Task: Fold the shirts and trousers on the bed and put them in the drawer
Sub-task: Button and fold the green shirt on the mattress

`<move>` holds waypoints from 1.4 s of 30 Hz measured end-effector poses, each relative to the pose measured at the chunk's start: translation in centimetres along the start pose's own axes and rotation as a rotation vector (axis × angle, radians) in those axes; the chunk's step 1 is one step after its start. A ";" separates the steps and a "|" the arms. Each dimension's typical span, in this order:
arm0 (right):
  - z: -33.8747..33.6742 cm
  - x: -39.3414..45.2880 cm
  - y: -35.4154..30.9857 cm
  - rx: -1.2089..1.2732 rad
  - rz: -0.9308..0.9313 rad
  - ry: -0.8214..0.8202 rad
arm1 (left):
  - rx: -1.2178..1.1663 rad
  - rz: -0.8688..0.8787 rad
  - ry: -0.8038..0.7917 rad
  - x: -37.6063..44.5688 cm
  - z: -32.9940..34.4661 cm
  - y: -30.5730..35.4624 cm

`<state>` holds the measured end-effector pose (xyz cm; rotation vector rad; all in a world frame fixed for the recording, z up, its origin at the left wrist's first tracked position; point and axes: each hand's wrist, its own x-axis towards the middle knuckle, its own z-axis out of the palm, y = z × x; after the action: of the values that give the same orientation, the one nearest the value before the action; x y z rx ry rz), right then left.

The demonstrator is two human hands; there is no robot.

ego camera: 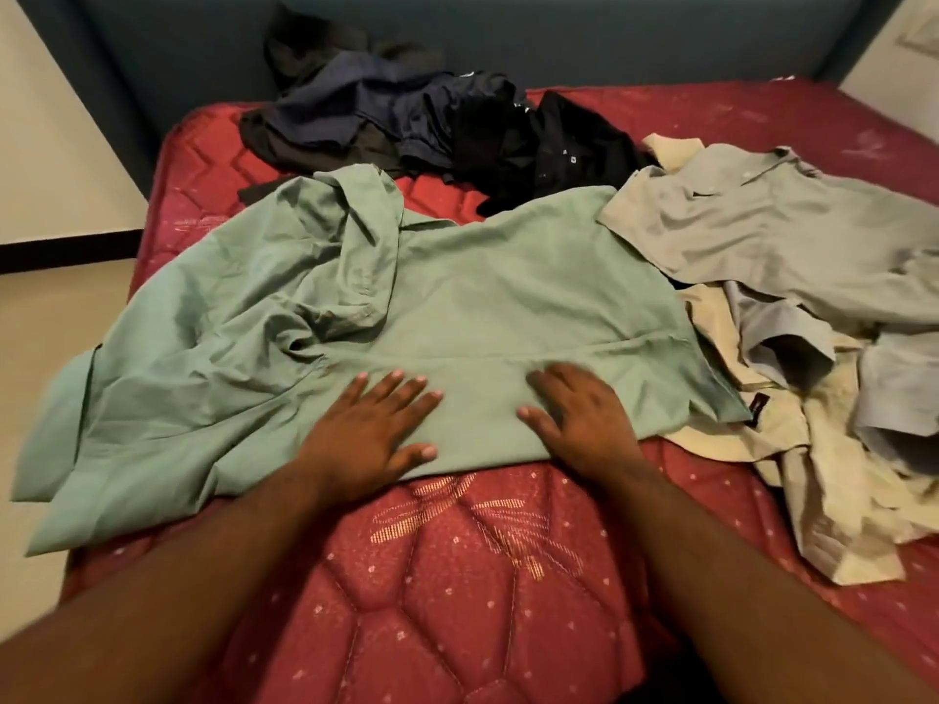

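A green shirt lies spread across the red mattress, its left side crumpled and hanging toward the bed's left edge. My left hand presses flat on the shirt's near hem with fingers spread. My right hand lies flat on the same hem a little to the right. A grey shirt lies at the right, over a cream garment and a pale lilac shirt. Dark clothes are piled at the far end. No drawer is in view.
A blue-grey headboard backs the bed. Beige floor shows beyond the bed's left edge. White walls stand at both far corners.
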<state>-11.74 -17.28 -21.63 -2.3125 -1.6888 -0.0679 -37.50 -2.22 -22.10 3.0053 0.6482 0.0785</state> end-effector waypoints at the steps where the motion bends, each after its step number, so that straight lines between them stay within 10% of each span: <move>1: 0.1 -0.9 1.1 0.014 0.066 -0.115 | -0.008 -0.003 -0.063 -0.7 0.7 -0.5; 5: -2.5 -2.5 7.5 -0.019 0.431 -0.338 | 0.008 -0.004 -0.173 -0.9 0.2 -1.4; 11: -1.1 -2.1 3.0 -0.090 0.056 -0.407 | 0.041 0.102 -0.123 0.5 0.5 3.7; 17: -4.5 -2.6 11.0 -0.051 0.329 -0.427 | -0.001 0.105 -0.136 -0.2 1.1 2.9; 23: -2.2 -2.8 3.9 0.008 -0.005 -0.459 | 0.002 0.082 -0.219 -0.6 0.4 3.4; 27: -1.9 -1.7 1.3 -0.003 0.248 -0.470 | 0.085 -0.002 -0.294 0.1 -1.2 4.7; 31: -0.3 -1.6 -5.2 -0.002 0.123 -0.449 | 0.019 -0.111 -0.276 -0.4 -0.9 6.0; 38: -0.8 -1.9 -2.6 -0.133 0.263 -0.603 | -0.046 -0.290 -0.233 -17.0 -2.7 -5.7; 42: -1.8 -0.2 -8.0 -0.103 0.314 -0.637 | -0.013 -0.457 0.342 -21.6 -4.3 -7.8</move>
<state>-19.13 -15.69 -18.41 -2.8430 -1.5523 0.7310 -60.67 -3.79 -19.14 2.7665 1.3359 0.5725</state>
